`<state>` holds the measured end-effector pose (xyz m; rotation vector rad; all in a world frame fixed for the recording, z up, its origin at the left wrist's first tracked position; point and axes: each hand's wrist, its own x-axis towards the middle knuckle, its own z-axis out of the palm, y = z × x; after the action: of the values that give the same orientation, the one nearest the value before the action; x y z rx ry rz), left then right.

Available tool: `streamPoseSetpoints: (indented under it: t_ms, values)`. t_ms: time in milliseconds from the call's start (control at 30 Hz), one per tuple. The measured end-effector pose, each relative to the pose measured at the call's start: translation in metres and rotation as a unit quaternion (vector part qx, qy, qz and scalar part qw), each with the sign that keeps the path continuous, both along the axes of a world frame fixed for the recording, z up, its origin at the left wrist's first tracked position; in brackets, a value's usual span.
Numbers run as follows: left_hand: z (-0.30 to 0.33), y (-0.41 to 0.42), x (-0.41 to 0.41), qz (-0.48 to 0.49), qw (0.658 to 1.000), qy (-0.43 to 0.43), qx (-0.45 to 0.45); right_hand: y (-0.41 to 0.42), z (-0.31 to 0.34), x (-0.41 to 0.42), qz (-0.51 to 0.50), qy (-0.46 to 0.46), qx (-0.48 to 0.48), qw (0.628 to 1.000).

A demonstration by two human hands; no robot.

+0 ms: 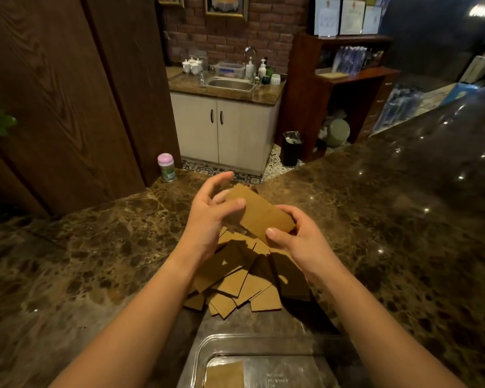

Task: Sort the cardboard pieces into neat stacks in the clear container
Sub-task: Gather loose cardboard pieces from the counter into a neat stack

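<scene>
Head view: at the centre of the frame both hands hold one cardboard piece above the bench. The right hand pinches its lower right end between thumb and curled fingers; the left hand touches its upper left end with the thumb, fingers loosely spread. Below lies a loose pile of cardboard pieces. At the bottom edge, the clear container holds one piece in its left corner.
</scene>
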<state>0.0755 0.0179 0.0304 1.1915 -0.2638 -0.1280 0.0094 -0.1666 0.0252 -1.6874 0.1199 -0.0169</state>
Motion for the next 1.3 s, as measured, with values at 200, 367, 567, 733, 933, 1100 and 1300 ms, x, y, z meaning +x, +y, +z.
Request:
streamPoseSetpoints:
  t_ms: [200,367,567,733,933,1100,1300]
  values:
    - [-0.031,-0.021,-0.006,0.095,0.985,0.08,0.121,0.004,-0.035,0.01,0.011,-0.065,-0.199,0.978]
    - [-0.064,-0.023,-0.008,0.132,0.969,0.138,0.158,0.012,-0.068,0.017,0.01,0.048,-0.051,0.997]
    - [-0.082,-0.023,-0.016,0.118,0.964,0.116,0.208,0.017,-0.087,0.03,-0.098,0.151,0.091,0.98]
    - [-0.078,-0.033,-0.012,0.157,0.961,0.144,0.174,0.025,-0.084,0.033,-0.14,0.122,0.035,0.982]
    - [-0.088,-0.03,-0.012,0.182,0.951,0.125,0.216,0.036,-0.086,0.033,-0.145,0.139,0.075,0.977]
    - [-0.092,-0.026,-0.008,0.185,0.954,0.166,0.169,0.039,-0.081,0.038,-0.164,0.137,0.1,0.972]
    - [-0.09,-0.025,-0.007,0.181,0.959,0.182,0.124,0.037,-0.079,0.037,-0.145,0.128,0.233,0.953]
